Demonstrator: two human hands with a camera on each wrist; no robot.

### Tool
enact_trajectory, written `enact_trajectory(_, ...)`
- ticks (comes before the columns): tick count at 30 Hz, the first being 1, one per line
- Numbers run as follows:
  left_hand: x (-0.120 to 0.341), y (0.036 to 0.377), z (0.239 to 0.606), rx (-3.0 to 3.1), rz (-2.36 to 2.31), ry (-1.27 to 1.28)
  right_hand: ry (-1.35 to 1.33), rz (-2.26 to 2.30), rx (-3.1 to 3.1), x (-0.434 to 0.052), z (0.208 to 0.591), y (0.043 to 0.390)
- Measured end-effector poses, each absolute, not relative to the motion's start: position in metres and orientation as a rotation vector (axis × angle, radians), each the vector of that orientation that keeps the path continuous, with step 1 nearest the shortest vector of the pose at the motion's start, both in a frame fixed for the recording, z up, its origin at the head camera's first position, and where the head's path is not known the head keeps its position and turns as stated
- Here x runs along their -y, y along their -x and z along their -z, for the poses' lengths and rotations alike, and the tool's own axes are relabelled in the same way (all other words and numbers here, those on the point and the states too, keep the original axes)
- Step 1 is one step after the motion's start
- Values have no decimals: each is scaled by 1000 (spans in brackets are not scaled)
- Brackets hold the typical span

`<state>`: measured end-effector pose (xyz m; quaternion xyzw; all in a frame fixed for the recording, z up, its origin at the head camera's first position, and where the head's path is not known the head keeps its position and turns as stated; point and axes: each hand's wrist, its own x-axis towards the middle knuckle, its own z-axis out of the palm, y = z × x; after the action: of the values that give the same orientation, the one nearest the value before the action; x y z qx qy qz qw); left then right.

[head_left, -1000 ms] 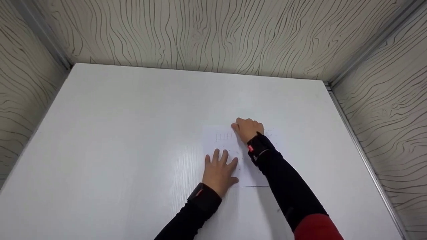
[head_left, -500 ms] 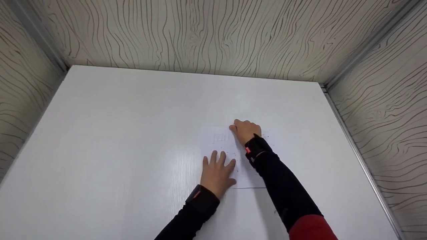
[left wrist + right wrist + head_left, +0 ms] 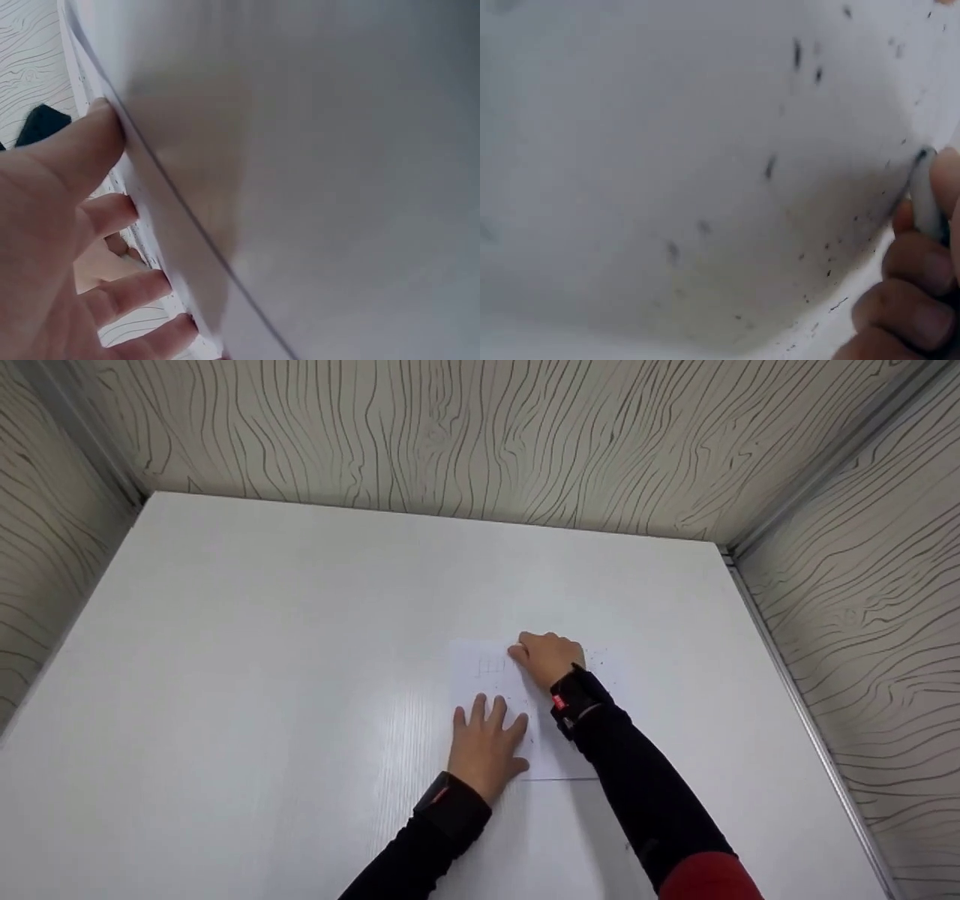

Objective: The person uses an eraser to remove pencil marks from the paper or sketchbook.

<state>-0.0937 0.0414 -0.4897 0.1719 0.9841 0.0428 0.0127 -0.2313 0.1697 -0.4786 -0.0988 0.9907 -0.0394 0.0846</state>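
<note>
A white sheet of paper (image 3: 559, 765) lies on the white table, with a small pencilled grid (image 3: 491, 665) near its upper left. My left hand (image 3: 486, 750) rests on the lower left of the sheet, fingers spread; in the left wrist view its fingertips touch the paper by the edge. At the top of the sheet, my right hand (image 3: 549, 658) curls round a white eraser (image 3: 925, 196). The right wrist view has the eraser between thumb and fingers, its dark-smudged end against the paper. Dark eraser crumbs (image 3: 770, 166) are scattered over the sheet.
The white table (image 3: 262, 660) extends widely around the sheet. Wood-patterned panels (image 3: 450, 435) rise behind it and on both sides, with metal strips (image 3: 810, 690) along the corners and right edge. A small dark speck lies near the right forearm.
My right hand has shifted slightly left and down along the sheet with the eraser. Fewer pencil lines show to the left of it. My left hand stays in place on the paper.
</note>
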Motion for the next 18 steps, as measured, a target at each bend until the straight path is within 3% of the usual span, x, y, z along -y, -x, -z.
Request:
enact_trajectory(4,-40,94,490,-3067,-137,-542,311,63,-3006,-164,481,241)
enact_trajectory(18,-38,94,485,-3073,-113,-536,479,23,-2771,-167,465,215)
